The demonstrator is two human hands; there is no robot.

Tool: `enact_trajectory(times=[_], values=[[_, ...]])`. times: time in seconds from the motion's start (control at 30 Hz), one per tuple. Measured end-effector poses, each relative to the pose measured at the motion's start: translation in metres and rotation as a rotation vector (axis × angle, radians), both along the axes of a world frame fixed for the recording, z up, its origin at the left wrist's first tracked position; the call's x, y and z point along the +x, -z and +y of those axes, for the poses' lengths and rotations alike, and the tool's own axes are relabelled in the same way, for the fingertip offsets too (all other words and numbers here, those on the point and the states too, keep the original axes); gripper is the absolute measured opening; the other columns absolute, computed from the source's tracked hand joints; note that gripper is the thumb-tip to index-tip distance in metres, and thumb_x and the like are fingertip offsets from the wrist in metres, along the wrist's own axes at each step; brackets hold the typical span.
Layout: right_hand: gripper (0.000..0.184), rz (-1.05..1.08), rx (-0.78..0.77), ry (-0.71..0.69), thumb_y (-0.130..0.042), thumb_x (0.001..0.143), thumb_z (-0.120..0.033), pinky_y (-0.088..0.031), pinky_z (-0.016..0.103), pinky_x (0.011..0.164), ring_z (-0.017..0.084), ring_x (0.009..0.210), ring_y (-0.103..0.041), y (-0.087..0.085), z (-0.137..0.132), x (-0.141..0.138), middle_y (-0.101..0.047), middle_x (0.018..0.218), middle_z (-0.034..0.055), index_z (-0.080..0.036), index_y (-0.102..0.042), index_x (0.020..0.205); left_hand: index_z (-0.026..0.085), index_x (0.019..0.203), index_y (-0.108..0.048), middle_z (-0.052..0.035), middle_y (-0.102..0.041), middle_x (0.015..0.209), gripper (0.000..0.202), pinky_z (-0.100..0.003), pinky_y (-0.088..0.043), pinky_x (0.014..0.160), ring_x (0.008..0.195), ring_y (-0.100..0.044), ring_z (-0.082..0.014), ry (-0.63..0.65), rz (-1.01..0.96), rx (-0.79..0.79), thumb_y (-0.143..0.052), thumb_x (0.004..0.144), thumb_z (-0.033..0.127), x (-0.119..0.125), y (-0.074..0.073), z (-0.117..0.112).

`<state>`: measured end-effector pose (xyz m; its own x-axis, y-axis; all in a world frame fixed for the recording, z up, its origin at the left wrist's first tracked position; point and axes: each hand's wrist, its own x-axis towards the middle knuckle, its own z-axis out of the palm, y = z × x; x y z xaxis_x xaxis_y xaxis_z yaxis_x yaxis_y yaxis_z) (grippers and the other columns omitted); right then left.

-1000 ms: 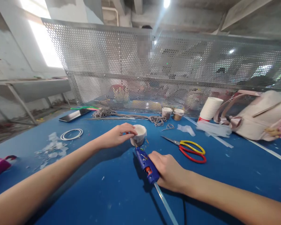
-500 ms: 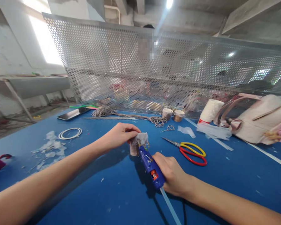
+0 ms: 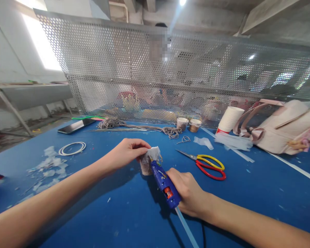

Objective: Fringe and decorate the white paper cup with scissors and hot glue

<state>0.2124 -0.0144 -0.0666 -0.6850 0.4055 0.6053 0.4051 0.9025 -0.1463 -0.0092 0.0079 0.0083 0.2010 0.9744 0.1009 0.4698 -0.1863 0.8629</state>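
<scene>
My left hand (image 3: 131, 151) is closed, pinching the upper left edge of a small cup (image 3: 145, 165) wrapped in greyish-brown cord, with a pale strip of material around its upper part. In my right hand (image 3: 184, 191) is a blue hot glue gun (image 3: 166, 187), gripped by its handle. Its nozzle points up and left and is at the cup's side; I cannot tell whether it touches. A translucent glue stick (image 3: 186, 227) sticks out of the gun's back end. Scissors (image 3: 205, 164) with one yellow and one red handle lie open to the right of the cup.
Behind lie grey cord (image 3: 170, 131), two small cups (image 3: 195, 125), a phone (image 3: 76, 126) and a perforated metal screen (image 3: 105, 65). To the right are stacked paper cups (image 3: 229, 119), translucent strips (image 3: 234, 141) and a pale backpack (image 3: 289, 129). At left are white rings (image 3: 72, 148) and glue scraps (image 3: 50, 165).
The view has shifted slightly, so most things sit a little further left. The cup appears slightly tilted compared with before. Both hands keep their holds, the glue gun nozzle still at the cup.
</scene>
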Motion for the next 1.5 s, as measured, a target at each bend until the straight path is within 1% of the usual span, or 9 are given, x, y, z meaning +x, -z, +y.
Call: enact_trajectory(times=[0.13, 0.37, 0.6, 0.7, 0.87, 1.0, 1.17, 1.37, 1.5], values=[[0.008, 0.019, -0.005, -0.009, -0.04, 0.083, -0.015, -0.029, 0.027, 0.045, 0.016, 0.049, -0.045, 0.0, 0.0, -0.002, -0.051, 0.066, 0.0018, -0.021, -0.044, 0.085, 0.018, 0.08, -0.07, 0.0005, -0.065, 0.065, 0.021, -0.028, -0.051, 0.061, 0.059, -0.058, -0.0134, -0.007, 0.009, 0.009, -0.059, 0.074, 0.034, -0.002, 0.003, -0.002], [0.009, 0.043, -0.024, 0.008, -0.04, 0.082, -0.014, -0.029, 0.027, 0.046, 0.015, 0.048, -0.045, -0.002, -0.003, -0.001, -0.053, 0.063, 0.0013, -0.021, -0.045, 0.085, 0.019, 0.082, -0.069, 0.0012, -0.065, 0.065, 0.022, -0.029, -0.05, 0.061, 0.058, -0.058, -0.0135, 0.006, 0.019, 0.042, -0.056, 0.076, 0.035, -0.002, 0.004, -0.007], [0.008, 0.061, -0.014, 0.013, -0.039, 0.084, -0.016, -0.026, 0.027, 0.045, 0.014, 0.045, -0.042, -0.005, -0.007, -0.002, -0.051, 0.059, -0.0004, -0.022, -0.041, 0.08, 0.018, 0.08, -0.069, 0.0003, -0.065, 0.066, 0.021, -0.03, -0.05, 0.061, 0.059, -0.057, -0.0141, -0.006, 0.005, 0.039, -0.058, 0.074, 0.035, -0.001, 0.004, -0.01], [0.008, 0.063, -0.011, 0.005, -0.038, 0.084, -0.017, -0.026, 0.027, 0.045, 0.014, 0.045, -0.041, -0.004, -0.007, -0.004, -0.051, 0.059, -0.0001, -0.022, -0.041, 0.079, 0.018, 0.081, -0.069, 0.0001, -0.065, 0.067, 0.022, -0.03, -0.05, 0.063, 0.06, -0.058, -0.0144, -0.005, 0.003, 0.029, -0.058, 0.074, 0.035, 0.0, 0.004, -0.01], [0.008, 0.058, -0.025, 0.039, -0.038, 0.083, -0.015, -0.027, 0.027, 0.045, 0.015, 0.045, -0.042, -0.004, -0.006, 0.0, -0.053, 0.059, 0.0006, -0.021, -0.044, 0.081, 0.018, 0.083, -0.069, 0.0003, -0.065, 0.067, 0.02, -0.03, -0.052, 0.064, 0.061, -0.059, -0.0142, -0.017, 0.02, 0.061, -0.057, 0.076, 0.033, -0.001, 0.005, -0.009], [0.008, 0.06, -0.015, 0.04, -0.039, 0.084, -0.016, -0.027, 0.026, 0.046, 0.014, 0.045, -0.042, -0.003, -0.005, 0.001, -0.053, 0.059, -0.0002, -0.021, -0.043, 0.08, 0.018, 0.082, -0.069, 0.0007, -0.065, 0.067, 0.02, -0.03, -0.053, 0.065, 0.061, -0.059, -0.0138, -0.022, 0.02, 0.05, -0.057, 0.076, 0.033, -0.001, 0.005, -0.009], [0.009, 0.074, 0.012, 0.021, -0.038, 0.085, -0.016, -0.026, 0.026, 0.045, 0.014, 0.044, -0.041, -0.002, -0.007, -0.002, -0.051, 0.059, -0.001, -0.022, -0.042, 0.079, 0.017, 0.081, -0.069, 0.0004, -0.066, 0.067, 0.022, -0.03, -0.052, 0.064, 0.061, -0.059, -0.0139, -0.022, -0.014, 0.049, -0.059, 0.075, 0.036, -0.001, 0.006, -0.01], [0.009, 0.067, -0.007, 0.05, -0.039, 0.086, -0.017, -0.029, 0.026, 0.046, 0.014, 0.045, -0.042, -0.004, -0.008, 0.0, -0.053, 0.06, 0.0001, -0.021, -0.043, 0.079, 0.018, 0.081, -0.069, 0.001, -0.066, 0.067, 0.02, -0.029, -0.053, 0.064, 0.061, -0.059, -0.0133, -0.024, -0.021, 0.083, -0.058, 0.076, 0.033, -0.002, 0.005, -0.011], [0.009, 0.063, 0.0, 0.036, -0.039, 0.085, -0.017, -0.028, 0.027, 0.045, 0.014, 0.044, -0.04, -0.004, -0.009, -0.002, -0.052, 0.058, -0.0007, -0.022, -0.042, 0.079, 0.018, 0.081, -0.069, 0.0008, -0.066, 0.067, 0.02, -0.029, -0.052, 0.064, 0.061, -0.06, -0.0138, -0.02, -0.006, 0.087, -0.058, 0.076, 0.034, -0.001, 0.005, -0.011]])
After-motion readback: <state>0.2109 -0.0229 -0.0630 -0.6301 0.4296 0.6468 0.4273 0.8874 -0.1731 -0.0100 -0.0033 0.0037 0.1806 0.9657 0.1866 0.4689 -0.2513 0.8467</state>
